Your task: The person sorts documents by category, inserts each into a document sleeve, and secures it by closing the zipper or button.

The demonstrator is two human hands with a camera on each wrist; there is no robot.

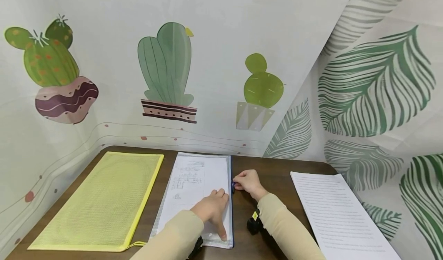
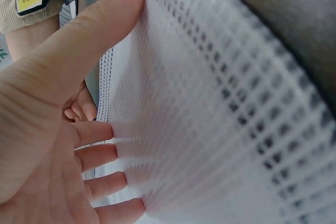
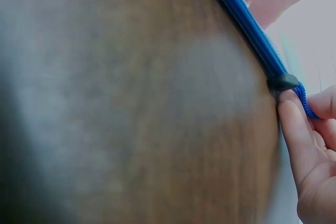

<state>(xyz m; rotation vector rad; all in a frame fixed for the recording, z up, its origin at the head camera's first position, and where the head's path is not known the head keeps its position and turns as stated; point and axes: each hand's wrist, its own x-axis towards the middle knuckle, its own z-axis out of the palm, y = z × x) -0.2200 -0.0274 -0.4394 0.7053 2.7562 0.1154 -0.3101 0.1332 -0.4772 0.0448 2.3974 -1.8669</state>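
Observation:
A clear mesh zipper pouch (image 1: 216,243) lies on the table with a white sheet (image 1: 194,190) inside, printed with faint diagrams. My left hand (image 1: 214,209) rests on the pouch near its right side, fingers and thumb spread. In the left wrist view the fingertips (image 2: 116,151) press into the white mesh. At the pouch's right edge, my right hand (image 1: 250,183) pinches the blue zipper pull (image 3: 304,102) between thumb and forefinger. The dark zipper slider (image 3: 283,81) sits on the blue zipper (image 3: 247,27), which looks joined on the stretch showing past the slider.
To the left lies a yellow mesh pouch (image 1: 100,202) with a small yellow loop (image 1: 137,244). A stack of printed paper (image 1: 339,214) lies on the right of the brown table (image 1: 270,167). A cactus-patterned curtain (image 1: 214,75) hangs close behind the table.

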